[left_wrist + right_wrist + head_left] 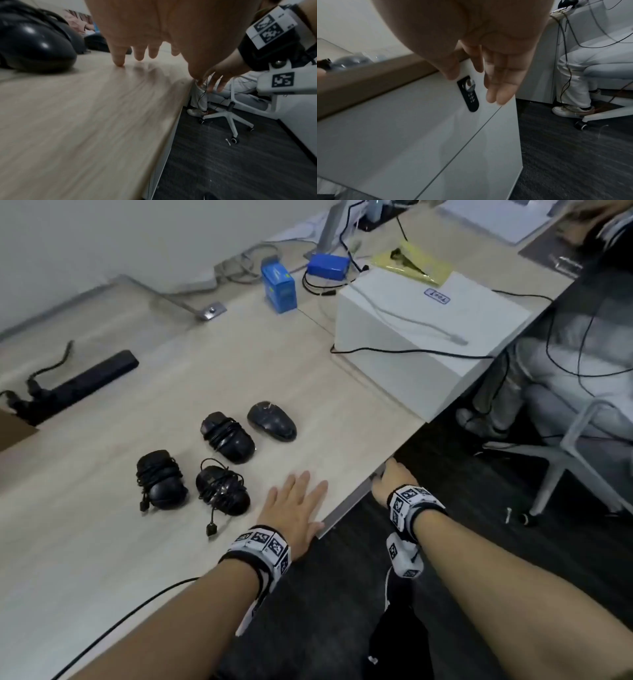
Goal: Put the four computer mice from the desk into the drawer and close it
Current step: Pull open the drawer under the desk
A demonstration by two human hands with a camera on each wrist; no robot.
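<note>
My left hand (294,510) lies flat, fingers straight, on the pale wood-grain desk (102,542) above dark carpet (496,559). Four black computer mice (219,460) sit just left of it, long axes pointing away rightward. My right hand (394,479), fingers relaxed, reaches the white drawer front (402,121) at the desk edge.

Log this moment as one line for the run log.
mice: four mice on desk | drawer: closed | left hand: flat on desk | right hand: open, at drawer top edge | step: opening drawer
</note>
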